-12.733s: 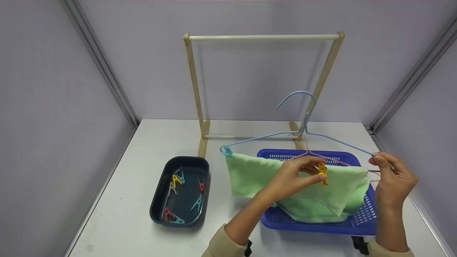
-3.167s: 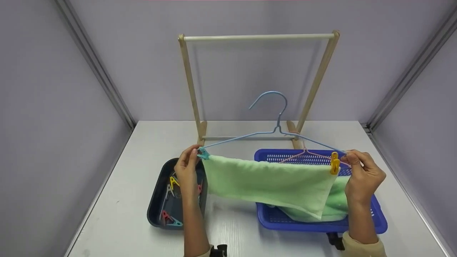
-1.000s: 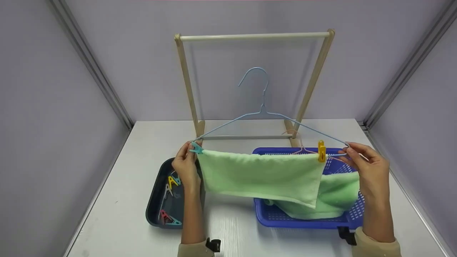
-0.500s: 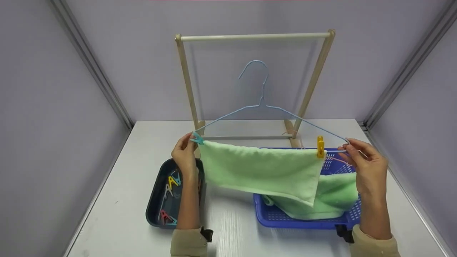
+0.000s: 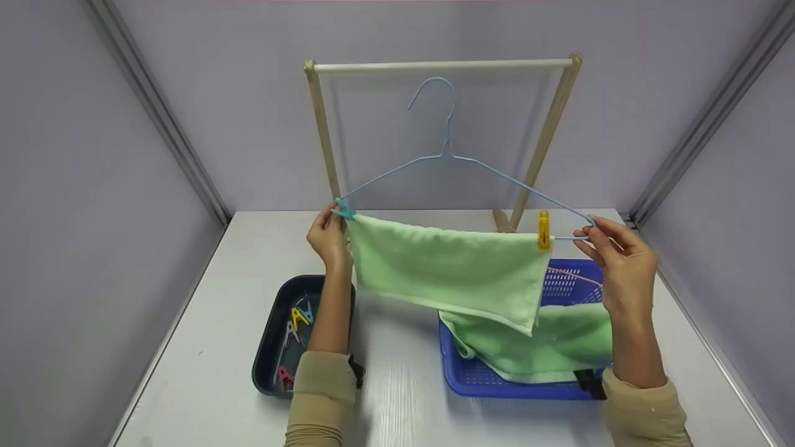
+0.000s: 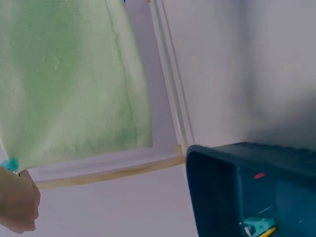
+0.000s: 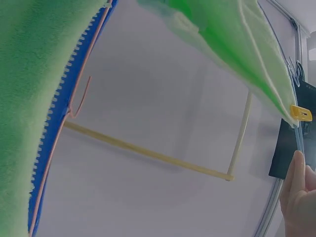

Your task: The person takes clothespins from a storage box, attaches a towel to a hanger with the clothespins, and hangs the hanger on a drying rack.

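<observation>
A light-blue wire hanger (image 5: pixel 448 149) is held up between both hands, its hook just below the rack's top bar in the head view. Over its lower wire hangs a pale green towel (image 5: pixel 447 267). A teal clothespin (image 5: pixel 343 210) clips the towel's left end, a yellow clothespin (image 5: pixel 544 230) its right. My left hand (image 5: pixel 329 239) pinches the hanger's left corner beside the teal clothespin. At the right corner, my right hand (image 5: pixel 621 257) pinches the wire between thumb and fingers. In the right wrist view, the fingertips (image 7: pixel 297 160) sit just below the yellow clothespin.
A wooden rack with a white top bar (image 5: pixel 484 64) stands behind the hanger. A dark tray (image 5: pixel 261 366) with several clothespins lies at left. The blue basket (image 5: pixel 472 388) at right holds another green towel (image 5: pixel 528 347) and a pink hanger (image 5: pixel 574 276).
Earlier, the left hand carried the yellow clothespin to the towel; it now sits clipped there, with the left hand at the hanger's left corner. Lately both hands have raised hanger and towel toward the rack.
</observation>
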`<state>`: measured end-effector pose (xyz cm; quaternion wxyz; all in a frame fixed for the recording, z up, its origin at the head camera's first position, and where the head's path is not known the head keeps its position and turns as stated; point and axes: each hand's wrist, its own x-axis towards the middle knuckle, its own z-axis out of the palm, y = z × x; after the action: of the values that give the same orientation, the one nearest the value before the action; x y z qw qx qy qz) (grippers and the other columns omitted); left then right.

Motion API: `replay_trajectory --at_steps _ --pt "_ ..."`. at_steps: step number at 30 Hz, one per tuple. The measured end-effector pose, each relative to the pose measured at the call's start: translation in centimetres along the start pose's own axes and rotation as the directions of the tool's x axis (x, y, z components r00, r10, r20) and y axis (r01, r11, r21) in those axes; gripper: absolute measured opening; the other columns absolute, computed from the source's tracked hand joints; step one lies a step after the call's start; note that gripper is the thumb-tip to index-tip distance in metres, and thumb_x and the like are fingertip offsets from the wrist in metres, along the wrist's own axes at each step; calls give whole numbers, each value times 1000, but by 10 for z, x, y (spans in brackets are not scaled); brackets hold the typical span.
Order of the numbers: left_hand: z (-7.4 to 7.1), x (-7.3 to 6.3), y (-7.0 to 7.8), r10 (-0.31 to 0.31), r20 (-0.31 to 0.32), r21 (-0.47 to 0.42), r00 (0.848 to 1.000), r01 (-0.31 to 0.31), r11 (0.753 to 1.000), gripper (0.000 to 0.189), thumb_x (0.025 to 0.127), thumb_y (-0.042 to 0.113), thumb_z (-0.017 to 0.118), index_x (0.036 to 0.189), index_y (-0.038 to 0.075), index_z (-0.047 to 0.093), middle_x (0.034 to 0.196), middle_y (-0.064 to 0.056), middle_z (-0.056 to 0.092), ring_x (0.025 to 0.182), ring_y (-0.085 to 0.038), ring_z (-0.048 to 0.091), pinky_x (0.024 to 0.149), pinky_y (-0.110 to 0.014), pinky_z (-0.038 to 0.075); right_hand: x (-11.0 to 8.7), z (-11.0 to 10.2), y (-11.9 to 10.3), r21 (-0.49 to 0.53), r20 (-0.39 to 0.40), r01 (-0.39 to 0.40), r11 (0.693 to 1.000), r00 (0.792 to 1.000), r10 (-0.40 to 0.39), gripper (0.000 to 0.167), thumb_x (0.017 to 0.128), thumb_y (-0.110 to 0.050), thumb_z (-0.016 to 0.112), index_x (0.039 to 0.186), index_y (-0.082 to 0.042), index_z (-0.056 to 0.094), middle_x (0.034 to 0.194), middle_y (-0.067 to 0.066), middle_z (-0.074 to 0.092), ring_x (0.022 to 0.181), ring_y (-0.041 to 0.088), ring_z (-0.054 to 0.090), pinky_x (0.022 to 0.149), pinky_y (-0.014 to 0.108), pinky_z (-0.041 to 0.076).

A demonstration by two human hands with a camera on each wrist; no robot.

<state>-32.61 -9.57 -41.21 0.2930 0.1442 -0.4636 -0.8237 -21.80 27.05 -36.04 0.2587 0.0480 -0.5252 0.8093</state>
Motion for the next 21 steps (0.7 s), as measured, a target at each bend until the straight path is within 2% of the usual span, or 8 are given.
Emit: replay_trajectory --at_steps 4,7,9,12,14,16,21 --pt "8 10 5 -38 69 24 997 37 999 25 94 -4 47 114 -12 57 114 -22 57 101 -27 58 84 -28 47 9 7 -2 19 5 15 1000 1000 -15 22 84 6 60 104 16 60 88 20 60 82 26 64 75 33 50" --pt "13 16 9 -54 149 17 987 52 998 28 95 -2 45 120 -10 53 121 -20 53 106 -26 55 87 -26 45 17 11 -5 45 12 4 999 1000 -5 23 83 5 61 104 16 61 88 21 61 83 27 64 76 33 50" --pt "15 18 11 -53 237 20 970 50 999 32 96 1 44 126 -9 48 128 -18 48 113 -23 51 90 -22 42 23 13 -8 54 18 0 999 1000 -1 24 82 5 62 104 16 61 88 21 61 83 27 64 77 33 50" --pt "16 23 15 -46 367 16 929 43 999 39 98 5 40 134 -9 36 138 -18 38 123 -23 42 95 -20 35 31 16 -12 68 18 3 998 1000 -4 28 81 5 64 106 17 59 88 22 62 83 27 64 76 33 49" --pt "16 26 17 -41 427 6 903 43 999 42 99 6 38 137 -10 30 140 -19 34 126 -23 38 98 -19 32 36 18 -15 76 15 6 997 1000 -7 30 80 4 64 107 18 58 87 22 62 82 27 64 75 33 49" --pt "16 29 18 -42 454 -18 890 56 998 43 99 7 37 138 -10 27 140 -20 33 126 -25 37 99 -21 31 41 21 -18 90 17 4 996 1000 -6 32 80 5 65 108 18 58 87 22 62 82 27 64 74 33 50" --pt "15 35 17 -27 488 -77 872 74 994 44 98 5 39 138 -9 27 141 -20 32 127 -26 36 100 -22 31 53 30 -21 86 37 -17 996 999 14 31 78 2 67 106 14 61 89 22 61 82 27 64 74 32 50"
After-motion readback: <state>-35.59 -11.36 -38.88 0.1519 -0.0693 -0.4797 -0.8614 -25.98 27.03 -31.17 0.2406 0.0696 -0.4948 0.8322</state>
